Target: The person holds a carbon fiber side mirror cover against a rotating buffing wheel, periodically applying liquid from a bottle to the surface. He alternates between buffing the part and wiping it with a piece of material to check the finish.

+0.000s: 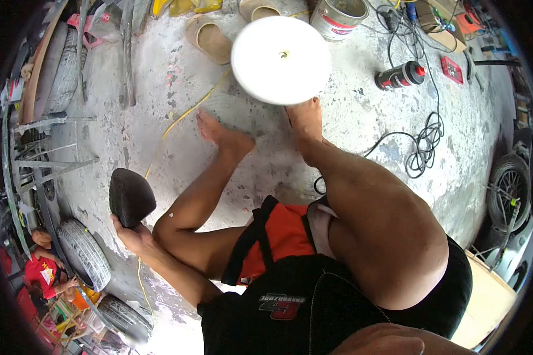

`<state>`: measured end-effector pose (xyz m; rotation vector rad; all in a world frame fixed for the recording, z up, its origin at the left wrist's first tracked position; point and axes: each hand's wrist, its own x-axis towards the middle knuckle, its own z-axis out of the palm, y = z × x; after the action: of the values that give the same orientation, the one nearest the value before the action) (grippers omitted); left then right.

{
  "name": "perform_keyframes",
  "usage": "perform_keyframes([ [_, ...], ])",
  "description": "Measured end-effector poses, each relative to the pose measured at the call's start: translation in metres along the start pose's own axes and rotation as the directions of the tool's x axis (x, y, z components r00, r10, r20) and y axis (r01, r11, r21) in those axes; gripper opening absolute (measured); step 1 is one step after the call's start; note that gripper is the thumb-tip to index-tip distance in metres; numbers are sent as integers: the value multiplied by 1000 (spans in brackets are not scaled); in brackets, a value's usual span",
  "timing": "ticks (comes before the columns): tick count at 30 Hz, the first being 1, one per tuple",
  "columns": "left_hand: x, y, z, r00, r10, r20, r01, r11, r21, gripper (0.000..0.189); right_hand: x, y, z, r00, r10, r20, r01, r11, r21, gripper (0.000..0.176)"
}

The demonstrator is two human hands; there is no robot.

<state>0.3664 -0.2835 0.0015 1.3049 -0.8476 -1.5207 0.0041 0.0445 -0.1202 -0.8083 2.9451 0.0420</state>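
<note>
My left hand (133,236) is closed around the lower end of a dark, glossy, rounded shell-like piece (131,198), holding it up beside my left knee. Its exact kind cannot be made out. My right hand does not show; only some blurred skin appears at the bottom edge. In front of me a white round disc (281,74) with a small hole in its middle sits by my right foot (307,121), covering part of the floor behind it. No hand touches the disc.
Slippers (212,42) and a metal can (339,21) stand beyond the disc. A black bottle (397,77) with a red cap lies to the right, near coiled black cable (425,145). A yellow cord (180,118) crosses the floor. Tires (84,251) and another person (44,269) are at left.
</note>
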Motion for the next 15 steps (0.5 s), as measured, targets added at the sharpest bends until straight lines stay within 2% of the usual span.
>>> perform_keyframes([
  [2, -1, 0, 5, 1000, 11, -17, -11, 1000, 10, 45, -1, 4, 6, 1000, 8, -22, -9, 1000, -9, 29],
  [4, 0, -1, 5, 1000, 3, -8, -3, 1000, -1, 45, 2, 6, 2, 986, -29, 164, 39, 998, -55, 31],
  [8, 6, -1, 0, 1000, -12, 9, 12, 1000, 2, 46, 0, 2, -13, 995, -20, 96, 22, 999, -24, 31],
  [10, 3, -1, 1, 1000, -9, 19, 9, 1000, 8, 45, 1, 3, -18, 969, -31, 246, 48, 997, -61, 30],
  [11, 2, -1, 2, 1000, -7, 30, 7, 1000, 13, 45, 1, 3, -16, 969, -31, 246, 47, 997, -61, 30],
  [13, 2, -1, 0, 998, -12, 56, 12, 1000, -3, 45, -1, 2, -7, 992, -18, 127, 27, 997, -69, 29],
  [15, 3, -1, -2, 997, -13, 78, 14, 1000, -21, 45, -1, 4, -3, 989, -22, 146, 37, 994, -100, 27],
])
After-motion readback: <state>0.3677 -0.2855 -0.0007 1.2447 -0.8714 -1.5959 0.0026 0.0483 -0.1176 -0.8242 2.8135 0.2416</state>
